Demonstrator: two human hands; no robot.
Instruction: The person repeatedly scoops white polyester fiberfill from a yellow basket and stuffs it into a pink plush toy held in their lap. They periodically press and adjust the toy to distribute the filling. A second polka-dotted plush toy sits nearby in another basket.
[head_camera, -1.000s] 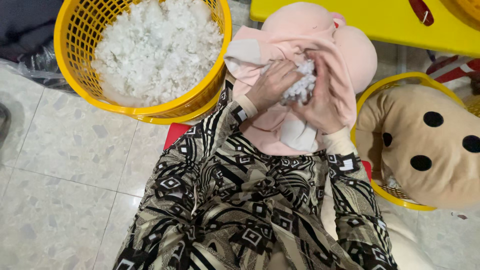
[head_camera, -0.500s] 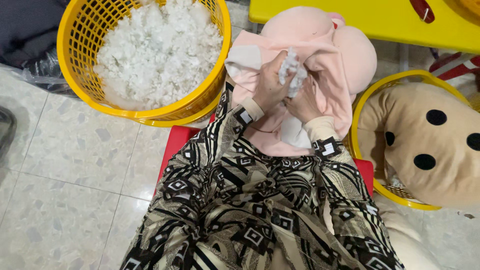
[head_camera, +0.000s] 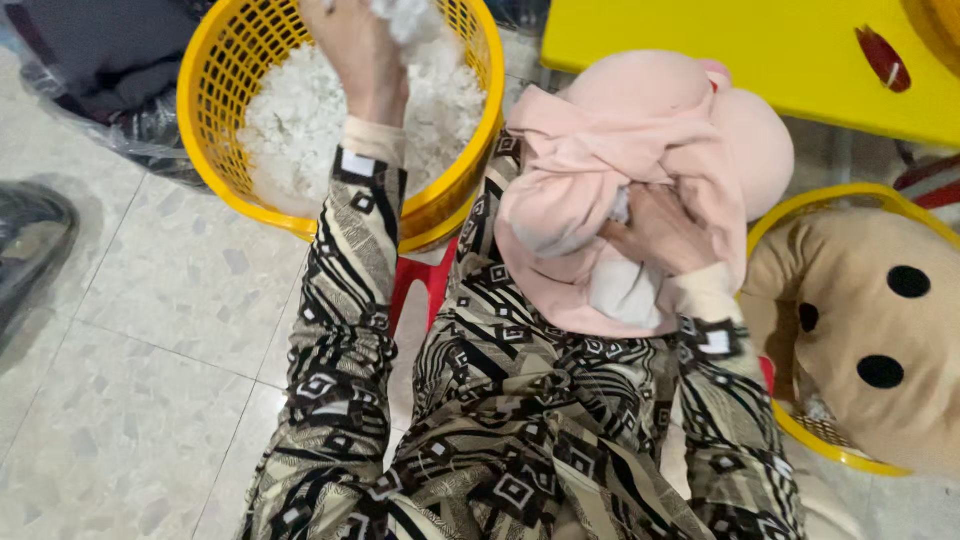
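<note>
The left hand (head_camera: 362, 55) reaches into the yellow basket (head_camera: 225, 150), fingers clenched on a tuft of white stuffing (head_camera: 405, 18). The right hand (head_camera: 655, 232) grips the pink plush toy (head_camera: 600, 150) on the lap, holding its opening accessible.

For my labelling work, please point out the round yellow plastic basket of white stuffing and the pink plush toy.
round yellow plastic basket (head_camera: 215, 150), head view, left wall.
pink plush toy (head_camera: 640, 95), head view, rounded top.
</note>
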